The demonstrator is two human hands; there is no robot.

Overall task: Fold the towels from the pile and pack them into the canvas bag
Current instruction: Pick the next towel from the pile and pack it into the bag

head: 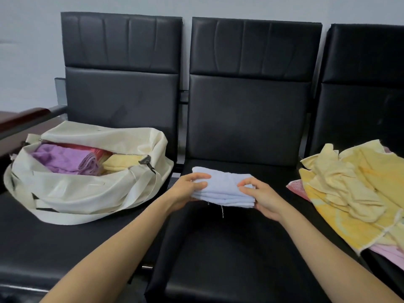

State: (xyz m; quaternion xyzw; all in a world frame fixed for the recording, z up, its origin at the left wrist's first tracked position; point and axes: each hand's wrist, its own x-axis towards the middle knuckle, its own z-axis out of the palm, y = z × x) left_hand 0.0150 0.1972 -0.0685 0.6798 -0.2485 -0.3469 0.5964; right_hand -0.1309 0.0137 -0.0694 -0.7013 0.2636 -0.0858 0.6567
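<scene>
- Flanking the middle chair (249, 119), a canvas bag (76, 193) holding a purple towel (63, 159) is seen on the seat to its left, a towel pile (349, 193) on the seat to its right.
- A folded blue towel (225, 189) is held over that chair's seat.
- Its edges are gripped by the left hand (189, 189) and pinched by the right hand (264, 197).

Diffuse, moderately bright indoor light with no visible source. At the grip, where the left hand (187, 190) and right hand (265, 199) hold the folded pale blue towel (223, 185), detail is sharp and shadows are soft. Beneath the grip, the black seat (218, 254) swallows any shadow. Behind the grip, the seat backs (251, 51) carry a dull grey sheen. Far left and right of the grip, straight edges bow with wide-angle distortion. Nearer the camera than the grip, the forearms (122, 248) look slightly soft.
</scene>
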